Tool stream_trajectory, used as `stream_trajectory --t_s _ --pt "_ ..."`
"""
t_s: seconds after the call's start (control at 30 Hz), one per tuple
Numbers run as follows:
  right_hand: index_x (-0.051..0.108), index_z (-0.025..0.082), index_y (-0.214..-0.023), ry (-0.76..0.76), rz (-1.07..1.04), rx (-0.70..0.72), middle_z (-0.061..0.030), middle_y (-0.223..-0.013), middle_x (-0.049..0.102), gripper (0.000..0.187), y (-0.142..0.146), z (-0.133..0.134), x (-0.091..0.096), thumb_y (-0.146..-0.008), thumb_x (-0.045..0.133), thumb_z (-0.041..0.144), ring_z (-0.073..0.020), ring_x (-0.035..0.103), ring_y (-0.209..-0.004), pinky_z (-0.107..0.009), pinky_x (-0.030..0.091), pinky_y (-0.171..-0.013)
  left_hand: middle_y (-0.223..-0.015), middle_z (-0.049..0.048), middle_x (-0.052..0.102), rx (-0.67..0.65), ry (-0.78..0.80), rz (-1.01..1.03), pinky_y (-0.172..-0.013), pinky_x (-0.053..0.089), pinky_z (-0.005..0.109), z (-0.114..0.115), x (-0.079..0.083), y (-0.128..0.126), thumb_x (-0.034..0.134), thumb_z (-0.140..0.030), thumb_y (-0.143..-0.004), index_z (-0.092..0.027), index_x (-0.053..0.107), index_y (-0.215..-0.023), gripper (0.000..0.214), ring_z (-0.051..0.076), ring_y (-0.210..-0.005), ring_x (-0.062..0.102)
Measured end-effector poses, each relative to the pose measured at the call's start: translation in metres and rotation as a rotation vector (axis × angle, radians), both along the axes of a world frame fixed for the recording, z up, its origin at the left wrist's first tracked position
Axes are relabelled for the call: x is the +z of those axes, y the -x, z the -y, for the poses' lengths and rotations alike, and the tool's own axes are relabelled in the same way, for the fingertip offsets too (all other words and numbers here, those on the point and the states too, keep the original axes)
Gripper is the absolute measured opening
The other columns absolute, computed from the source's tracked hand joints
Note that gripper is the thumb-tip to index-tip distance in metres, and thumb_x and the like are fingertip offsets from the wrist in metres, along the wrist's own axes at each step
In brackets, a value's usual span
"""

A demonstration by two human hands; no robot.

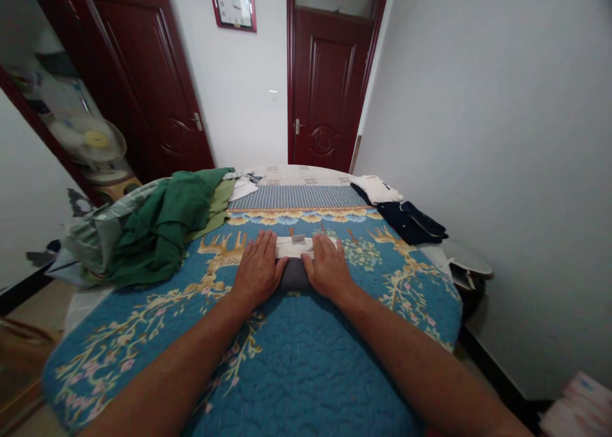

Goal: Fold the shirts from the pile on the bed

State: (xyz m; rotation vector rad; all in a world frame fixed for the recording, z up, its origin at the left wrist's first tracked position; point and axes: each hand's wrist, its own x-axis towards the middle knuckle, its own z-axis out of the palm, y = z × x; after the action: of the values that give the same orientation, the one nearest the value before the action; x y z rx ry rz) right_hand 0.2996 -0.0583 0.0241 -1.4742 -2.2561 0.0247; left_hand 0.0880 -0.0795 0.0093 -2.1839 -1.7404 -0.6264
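Observation:
A small folded garment (pixel 294 275), dark grey at the near side and white at the far side, lies on the blue quilted cover (pixel 306 354). A small pale tag (pixel 298 238) shows at its far edge. My left hand (pixel 259 268) lies palm down over the garment's left end, fingers stretched forward and thumb along the grey part. Over the right end rests my right hand (pixel 329 266), also palm down with its fingers extended. Both palms hide the garment's ends, and its exact kind cannot be made out.
A heap of green and grey clothes (pixel 167 223) lies at the left. Folded dark clothing (pixel 412 222) and a folded white garment (pixel 377 188) lie at the far right. A wall (pixel 497 137) runs along the right; a fan (pixel 95 140) stands beyond the left side.

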Motion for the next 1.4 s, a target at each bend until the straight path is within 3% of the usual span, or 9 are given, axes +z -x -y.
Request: stream_trajectory --t_s 0.13,0.27,0.4,0.6,0.8,1.07,1.17,1.4 --pt "0.05 0.01 -0.158 0.011 -0.042 0.086 -0.0204 -0.166 0.048 0.057 0.02 0.006 -0.004 -0.111 0.037 0.04 -0.0309 0.039 -0.157 -0.055 0.024 -0.131 -0.165 0.0245 0.049 -0.032 0.027 -0.007 -0.129 0.034 0.058 -0.002 -0.011 -0.009 0.034 -0.041 -0.109 -0.002 0.05 -0.158 0.064 0.037 -0.159 0.039" --pt "0.051 0.009 -0.157 -0.005 -0.031 0.076 -0.0205 -0.168 0.045 0.058 0.024 0.005 -0.013 -0.111 0.04 0.042 -0.0311 0.035 -0.159 -0.054 0.022 -0.132 -0.165 0.0238 0.05 -0.022 0.067 -0.005 -0.129 0.034 0.058 -0.004 -0.017 -0.008 0.033 -0.043 -0.109 -0.003 0.05 -0.158 0.065 0.037 -0.157 0.042" --pt "0.049 0.011 -0.158 -0.001 -0.035 0.084 -0.0191 -0.169 0.044 0.057 0.022 0.003 -0.014 -0.11 0.04 0.041 -0.0298 0.035 -0.159 -0.054 0.022 -0.131 -0.167 0.0213 0.048 -0.019 0.046 -0.01 -0.129 0.034 0.057 -0.003 -0.016 -0.008 0.034 -0.048 -0.109 -0.006 0.049 -0.159 0.067 0.037 -0.159 0.039" --pt "0.048 0.009 -0.16 0.022 -0.035 0.083 -0.0193 -0.169 0.045 0.058 0.023 0.006 -0.01 -0.11 0.04 0.037 -0.0299 0.036 -0.159 -0.054 0.022 -0.132 -0.166 0.0259 0.048 0.055 0.045 -0.063 -0.13 0.03 0.058 0.005 -0.016 -0.017 0.036 -0.043 -0.109 -0.002 0.049 -0.159 0.066 0.04 -0.159 0.039" --pt "0.051 0.01 -0.16 0.052 -0.044 0.081 -0.0191 -0.169 0.044 0.057 0.023 0.005 -0.013 -0.109 0.04 0.034 -0.03 0.037 -0.159 -0.051 0.022 -0.132 -0.17 0.0242 0.042 0.111 0.062 -0.052 -0.131 0.028 0.056 0.016 -0.006 -0.024 0.039 -0.046 -0.109 -0.005 0.047 -0.161 0.068 0.038 -0.161 0.034" --pt "0.048 0.015 -0.163 0.087 -0.1 0.13 -0.0162 -0.167 0.048 0.058 0.02 0.001 -0.009 -0.11 0.037 0.033 -0.0267 0.041 -0.157 -0.047 0.025 -0.132 -0.172 0.025 0.038 0.201 0.148 -0.077 -0.126 0.035 0.06 0.016 -0.006 -0.023 0.039 -0.054 -0.109 -0.011 0.043 -0.166 0.071 0.041 -0.161 0.033" --pt "0.047 0.014 -0.164 0.07 -0.073 0.155 -0.0168 -0.17 0.043 0.06 0.014 0.001 -0.012 -0.111 0.038 0.04 -0.0291 0.037 -0.16 -0.049 0.025 -0.133 -0.173 0.0238 0.036 0.194 0.161 -0.065 -0.127 0.034 0.059 0.015 -0.009 -0.019 0.039 -0.057 -0.109 -0.014 0.041 -0.167 0.073 0.041 -0.162 0.031" --pt "0.041 0.004 -0.166 0.102 0.021 0.112 -0.0225 -0.174 0.032 0.086 -0.014 0.001 -0.019 -0.108 0.034 0.067 -0.0371 0.023 -0.165 -0.059 0.011 -0.135 -0.176 0.0265 0.027 0.208 0.191 0.014 -0.127 0.035 0.058 0.019 -0.019 -0.005 0.037 -0.063 -0.107 -0.01 0.032 -0.17 0.083 0.04 -0.164 0.026"
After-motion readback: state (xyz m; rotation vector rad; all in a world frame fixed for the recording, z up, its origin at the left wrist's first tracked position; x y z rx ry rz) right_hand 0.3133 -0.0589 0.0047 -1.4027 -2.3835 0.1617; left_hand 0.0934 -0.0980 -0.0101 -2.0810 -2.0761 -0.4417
